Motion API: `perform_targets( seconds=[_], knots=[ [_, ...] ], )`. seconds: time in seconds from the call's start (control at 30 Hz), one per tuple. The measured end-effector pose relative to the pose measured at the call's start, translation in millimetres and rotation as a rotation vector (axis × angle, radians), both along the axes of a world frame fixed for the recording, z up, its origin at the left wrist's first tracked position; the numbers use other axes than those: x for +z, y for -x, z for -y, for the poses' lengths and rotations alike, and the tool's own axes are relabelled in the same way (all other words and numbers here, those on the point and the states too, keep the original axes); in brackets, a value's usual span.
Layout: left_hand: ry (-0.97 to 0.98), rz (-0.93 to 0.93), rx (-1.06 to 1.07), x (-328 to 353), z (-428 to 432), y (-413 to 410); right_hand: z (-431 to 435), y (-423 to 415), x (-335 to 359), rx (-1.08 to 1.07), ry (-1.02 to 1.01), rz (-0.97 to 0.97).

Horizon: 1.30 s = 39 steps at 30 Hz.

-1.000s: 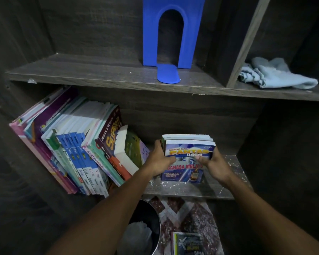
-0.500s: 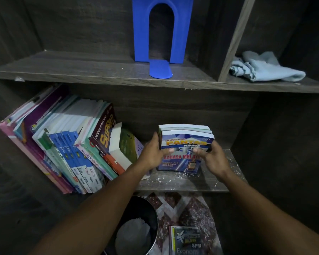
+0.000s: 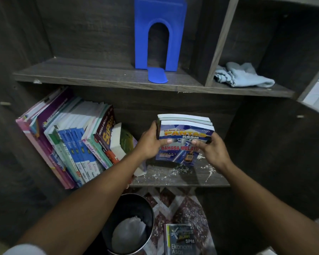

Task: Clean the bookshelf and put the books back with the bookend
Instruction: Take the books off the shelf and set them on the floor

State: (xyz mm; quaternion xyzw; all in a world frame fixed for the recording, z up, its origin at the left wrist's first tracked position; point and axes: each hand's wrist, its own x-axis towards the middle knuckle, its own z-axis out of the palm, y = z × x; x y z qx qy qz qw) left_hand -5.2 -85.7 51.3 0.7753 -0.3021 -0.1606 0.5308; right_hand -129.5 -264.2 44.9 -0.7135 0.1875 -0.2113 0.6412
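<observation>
A small stack of books (image 3: pixel 186 129), a blue "Pantas Bahasa Melayu" cover in front, stands upright on the lower shelf (image 3: pixel 182 179). My left hand (image 3: pixel 151 142) grips its left edge and my right hand (image 3: pixel 210 150) holds its right side. A row of several books (image 3: pixel 75 137) leans to the left on the same shelf. The blue bookend (image 3: pixel 159 35) stands on the upper shelf (image 3: pixel 99 76), above the books. White crumbs lie scattered on the lower shelf under the held stack.
A light blue cloth (image 3: pixel 243 75) lies crumpled in the upper right compartment. Below the shelf, a dark round bin (image 3: pixel 129 223) with white paper inside stands on a patterned floor mat. A book marked "Ekonomi Asas" (image 3: pixel 180 240) lies on the mat.
Both hands stay on the stack of books, which remains upright on the lower shelf. The view has shifted a little.
</observation>
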Motion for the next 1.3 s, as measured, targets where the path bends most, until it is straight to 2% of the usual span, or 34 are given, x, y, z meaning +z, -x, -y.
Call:
perform_targets(
  seconds=[0.63, 0.8, 1.03, 1.3],
  knots=[
    [0.122, 0.115, -0.043, 23.2, -21.8, 25.5, -21.5, 43.2, 29.4, -0.011, 0.09, 0.083],
    [0.261, -0.061, -0.072, 3.9, -21.0, 52.9, -28.1, 74.5, 24.1, 0.007, 0.083, 0.112],
    [0.348, -0.34, -0.04, -76.5, -15.4, 104.7, -35.2, 113.0, -39.4, -0.017, -0.152, 0.029],
    [0.16, -0.54, 0.043, -199.9, -10.6, 151.5, -40.4, 148.4, -149.4, -0.11, -0.265, -0.234]
  ],
)
